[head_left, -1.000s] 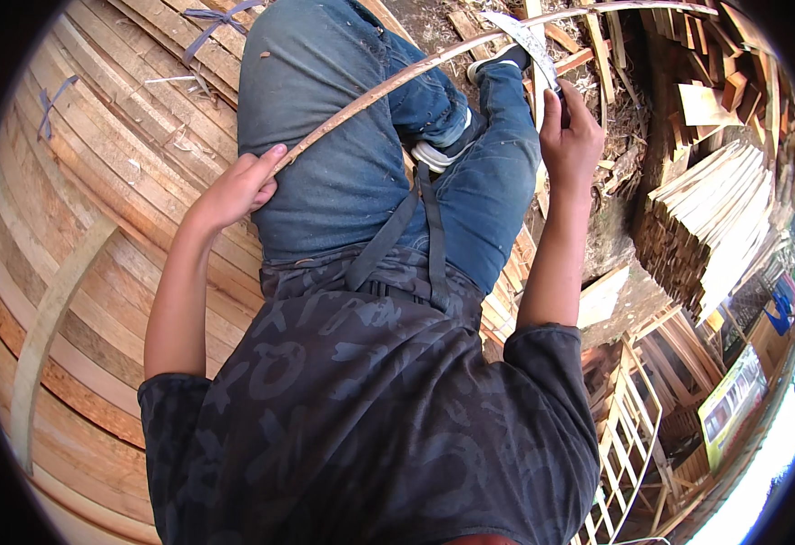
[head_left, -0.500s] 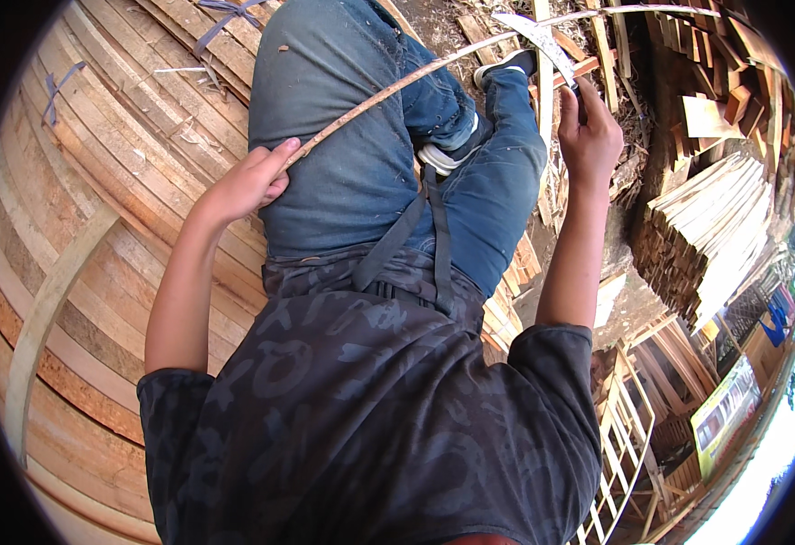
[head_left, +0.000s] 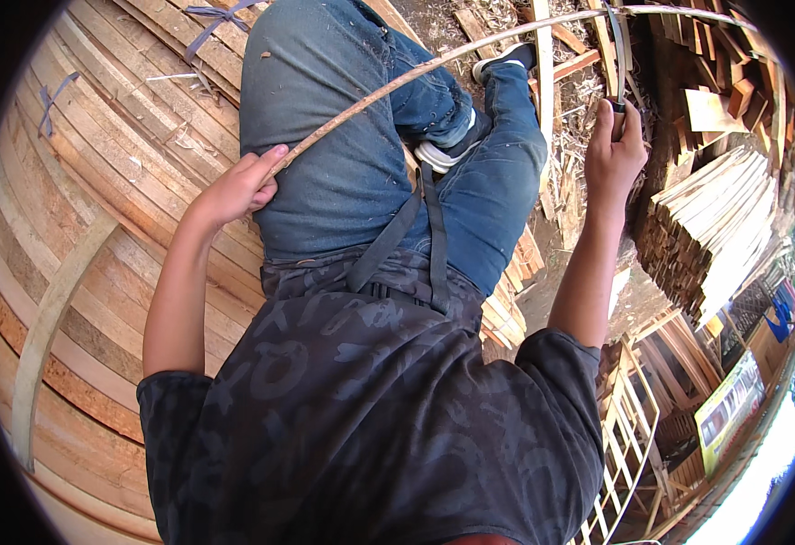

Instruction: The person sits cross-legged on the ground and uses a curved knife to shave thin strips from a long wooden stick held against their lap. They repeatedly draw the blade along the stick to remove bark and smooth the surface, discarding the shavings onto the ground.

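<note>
The left hand [head_left: 237,188] is pinching the stick [head_left: 379,94] and hiding its near end, the stick is running over the leg [head_left: 325,186], the right hand [head_left: 616,162] is gripping the knife [head_left: 620,68] and covering most of its handle [head_left: 618,107], and planks [head_left: 107,168] are lying left, a wood pile [head_left: 711,227] right.

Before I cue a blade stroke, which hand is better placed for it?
Probably the right hand: it grips the knife by its handle, blade at the stick, while the left hand holds the stick's near end.
</note>
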`<state>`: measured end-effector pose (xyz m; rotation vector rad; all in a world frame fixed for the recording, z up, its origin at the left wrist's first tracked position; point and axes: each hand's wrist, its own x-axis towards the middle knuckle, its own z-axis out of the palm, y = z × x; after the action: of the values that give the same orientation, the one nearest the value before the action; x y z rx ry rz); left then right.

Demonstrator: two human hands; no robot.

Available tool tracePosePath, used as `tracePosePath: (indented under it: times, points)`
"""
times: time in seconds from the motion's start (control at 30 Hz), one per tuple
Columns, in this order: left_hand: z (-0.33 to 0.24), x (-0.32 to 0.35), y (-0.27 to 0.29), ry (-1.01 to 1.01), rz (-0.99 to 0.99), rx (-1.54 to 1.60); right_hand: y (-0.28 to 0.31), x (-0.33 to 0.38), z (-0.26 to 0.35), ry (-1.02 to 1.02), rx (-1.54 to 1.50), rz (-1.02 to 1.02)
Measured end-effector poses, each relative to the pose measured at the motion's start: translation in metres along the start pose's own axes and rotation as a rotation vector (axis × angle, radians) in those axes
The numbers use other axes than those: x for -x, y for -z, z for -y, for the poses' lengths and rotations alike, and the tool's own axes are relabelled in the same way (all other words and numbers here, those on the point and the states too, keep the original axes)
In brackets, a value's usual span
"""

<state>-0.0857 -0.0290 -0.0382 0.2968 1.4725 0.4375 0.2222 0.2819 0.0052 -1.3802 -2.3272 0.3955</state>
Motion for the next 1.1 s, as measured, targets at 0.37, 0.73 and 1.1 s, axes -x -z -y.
tracePosePath:
  times: [0.37,0.73,1.1]
  points:
    - [0.004,0.001,0.025,0.017,0.308,0.154,-0.067,0.082,0.093,-0.2,-0.552,0.208]
    - [-0.012,0.024,0.011,0.093,0.171,0.099,-0.06,0.069,0.072,-0.125,-0.533,0.222]
    - [-0.015,0.063,0.0,0.288,0.125,-0.061,-0.072,0.081,0.067,-0.197,-0.492,0.402]
